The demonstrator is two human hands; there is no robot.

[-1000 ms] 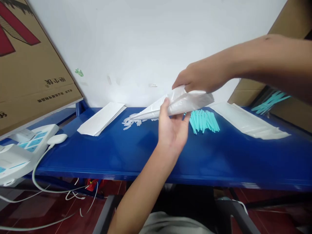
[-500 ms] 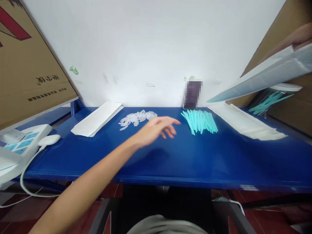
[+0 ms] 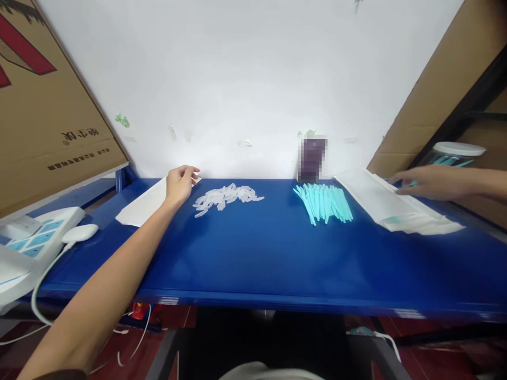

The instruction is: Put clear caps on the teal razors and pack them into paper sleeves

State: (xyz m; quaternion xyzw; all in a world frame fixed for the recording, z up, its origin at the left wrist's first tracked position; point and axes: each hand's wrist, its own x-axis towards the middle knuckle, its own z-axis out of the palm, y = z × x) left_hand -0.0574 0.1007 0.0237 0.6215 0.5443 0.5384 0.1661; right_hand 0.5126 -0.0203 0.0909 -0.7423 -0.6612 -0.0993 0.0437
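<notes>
My left hand is over the far end of a flat white paper-like stack on the left, fingers loosely bent and apart, nothing visible in them. To its right lies a pile of small translucent whitish strips. On the right, my right hand reaches in beside the white sleeves, thumb and fingers apart. I see nothing held in it, and whether it touches the top sleeve is unclear. A bunch of turquoise sticks lies left of these sleeves.
A lidded clear jar with turquoise sticks stands behind my right forearm. A blurred-out dark upright object leans on the wall. Cardboard flanks the blue table. A power strip and a white cabled puck sit at left.
My left hand has moved left from mid-table to the white stack. My right hand has come down and let go of the long white sleeve it held raised; that sleeve is no longer in the air.
</notes>
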